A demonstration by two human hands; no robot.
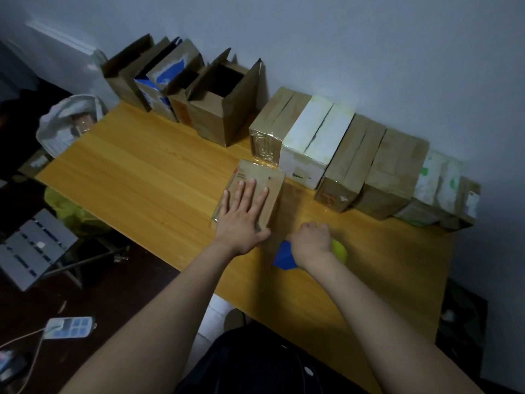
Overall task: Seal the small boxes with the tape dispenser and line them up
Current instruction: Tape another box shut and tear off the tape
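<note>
2 hands: left hand [241,220] spread flat on small box [262,173], right hand [311,241] gripping tape dispenser [284,256].

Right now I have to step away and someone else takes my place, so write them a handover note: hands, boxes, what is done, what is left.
Left hand: fingers flat, pressing on the small box on the table.
Right hand: grips the tape dispenser just right of that box.
Done: closed boxes stand in a row along the wall.
Left: finish this box and add it to the row; open boxes stand at the back left, probably next.
</note>
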